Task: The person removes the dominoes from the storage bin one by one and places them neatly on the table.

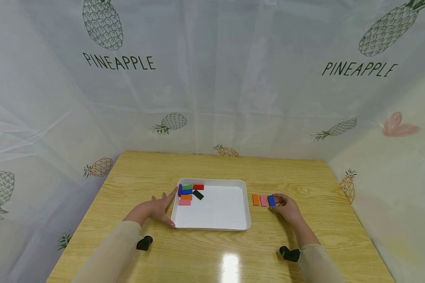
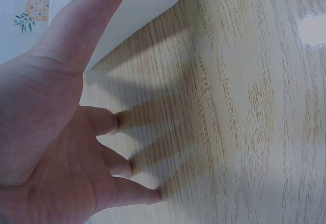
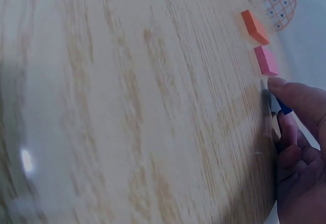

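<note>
My left hand (image 1: 159, 207) is spread along the left side of a white tray (image 1: 223, 205), index fingertip at the upper left rim and thumb at the lower left corner. In the left wrist view its other fingertips rest on the table. To the right of the tray, my right hand (image 1: 287, 207) pinches a blue block (image 1: 271, 201) between thumb and fingers, low over the tabletop. The right wrist view shows this blue block (image 3: 284, 107) mostly hidden behind the thumb. A pink block (image 1: 263, 201) and an orange block (image 1: 255, 200) stand in a row beside it.
Grouped in the tray's upper left are purple (image 1: 180, 190), green (image 1: 187, 187), red (image 1: 198, 187), blue (image 1: 186, 192), orange (image 1: 186, 197), pink (image 1: 184, 203) and slanted black (image 1: 198, 195) blocks. A pineapple-print curtain (image 1: 219, 98) hangs around the wooden table (image 1: 205, 251).
</note>
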{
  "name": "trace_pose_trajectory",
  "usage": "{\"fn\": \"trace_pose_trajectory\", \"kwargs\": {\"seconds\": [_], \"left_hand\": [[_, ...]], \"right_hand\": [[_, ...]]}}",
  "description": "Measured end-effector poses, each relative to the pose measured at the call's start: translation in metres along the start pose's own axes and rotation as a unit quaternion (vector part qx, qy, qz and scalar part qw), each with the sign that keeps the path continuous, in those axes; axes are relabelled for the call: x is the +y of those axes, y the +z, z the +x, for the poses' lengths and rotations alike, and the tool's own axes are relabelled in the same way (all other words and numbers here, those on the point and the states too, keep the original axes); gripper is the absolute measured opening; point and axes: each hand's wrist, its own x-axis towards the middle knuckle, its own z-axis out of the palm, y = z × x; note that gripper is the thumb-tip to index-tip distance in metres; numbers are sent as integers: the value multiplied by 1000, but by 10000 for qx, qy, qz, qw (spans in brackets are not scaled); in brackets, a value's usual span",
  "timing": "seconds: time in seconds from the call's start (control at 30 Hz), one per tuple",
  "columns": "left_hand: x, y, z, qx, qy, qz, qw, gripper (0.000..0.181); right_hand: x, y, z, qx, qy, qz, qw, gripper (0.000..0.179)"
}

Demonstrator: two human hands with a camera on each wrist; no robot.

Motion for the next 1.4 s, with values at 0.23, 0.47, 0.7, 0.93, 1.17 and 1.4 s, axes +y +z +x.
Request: {"fn": "trace_pose_trajectory", "kwargs": {"seconds": [0.23,0.47,0.7,0.93,1.17,1.4], "left_hand": [[-1,0,0,-35,17,-84,10000,134],[-2,1,0,-28,33,-57,10000,134],[-1,0,1,-10,-2,-69,10000,135],[-1,1,1,-2,-7,-32,10000,135],[-3,1,2,-16,-30,-44,10000,135],[-3,1,3,-19,9,-62,10000,135]], "right_hand": [[0,0,2,-46,2,-24,10000,55],[-3,0,2,-75,-20,-67,9999,55],[-3,-1,3,-94,-34,-127,9999,53],[-4,-1,4,-184,35,-343,9992,52],[-8,-3,4,-257,110,-333,9991,53],[-8,-3,5,-283,44,-331,9990,53]]}}
